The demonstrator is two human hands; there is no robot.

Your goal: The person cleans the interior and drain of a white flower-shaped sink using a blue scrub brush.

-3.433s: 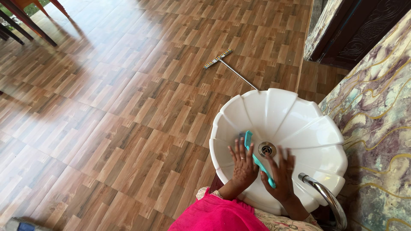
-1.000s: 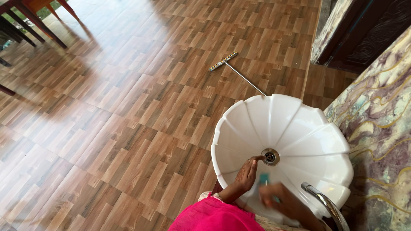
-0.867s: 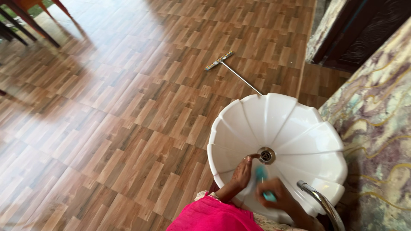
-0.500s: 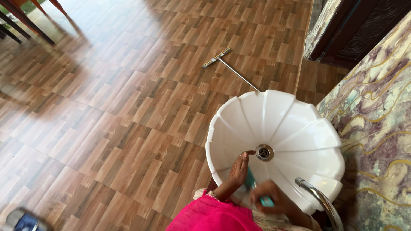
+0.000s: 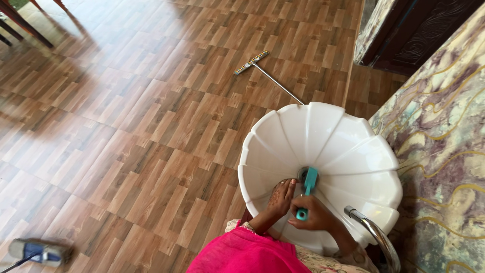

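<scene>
Teal plastic brush (image 5: 308, 186) is what we are gripping, right hand (image 5: 316, 216) fingers closed round its handle, head pointing ahead over the white scalloped basin's (image 5: 323, 131) drain; left hand (image 5: 279, 196) lying open alongside.

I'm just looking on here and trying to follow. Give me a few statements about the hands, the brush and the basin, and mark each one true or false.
1. The right hand grips a teal brush by its handle. True.
2. The brush head lies over the drain in the white basin. True.
3. The left hand rests on the chrome tap. False: it lies flat inside the basin, beside the brush.
4. The basin is round and plain. False: it is fluted like petals.
5. A long-handled broom lies on the wooden floor beyond the basin. True.
</scene>
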